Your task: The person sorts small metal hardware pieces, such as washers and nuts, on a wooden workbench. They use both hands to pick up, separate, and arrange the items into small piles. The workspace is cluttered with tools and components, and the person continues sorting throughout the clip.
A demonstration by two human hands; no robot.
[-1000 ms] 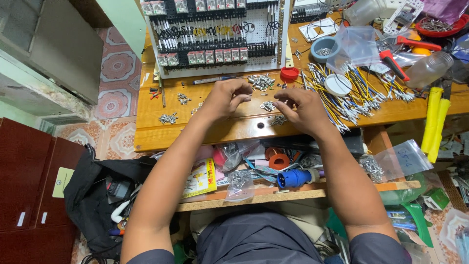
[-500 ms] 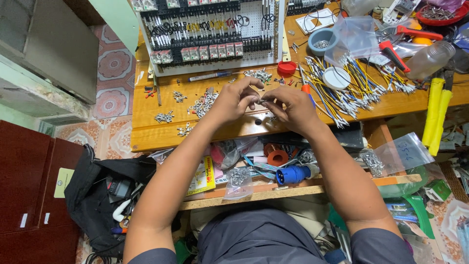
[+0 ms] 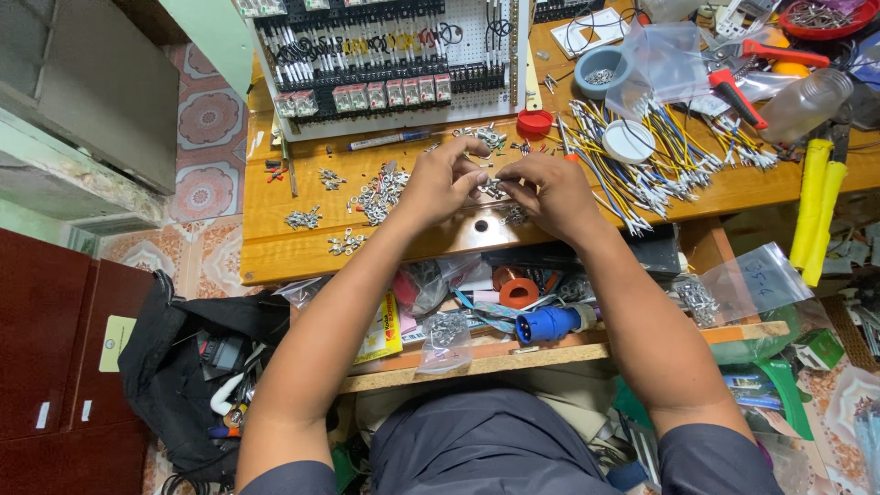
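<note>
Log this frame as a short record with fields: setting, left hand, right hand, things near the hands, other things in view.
setting: wooden workbench seen from above, with a shelf underneath
left hand: fingertips pinching small metal terminals at the bench centre
right hand: fingertips meeting the left hand's on the same terminals
near the hands: loose terminal piles, red cap, bundle of yellow and blue wires
other: white perforated panel with mounted components, blue plug on the shelf, black bag on the floor

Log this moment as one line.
left hand: pinching small metal parts | right hand: pinching same parts | place: over wooden bench | nearby: loose terminals, wire bundle
</note>
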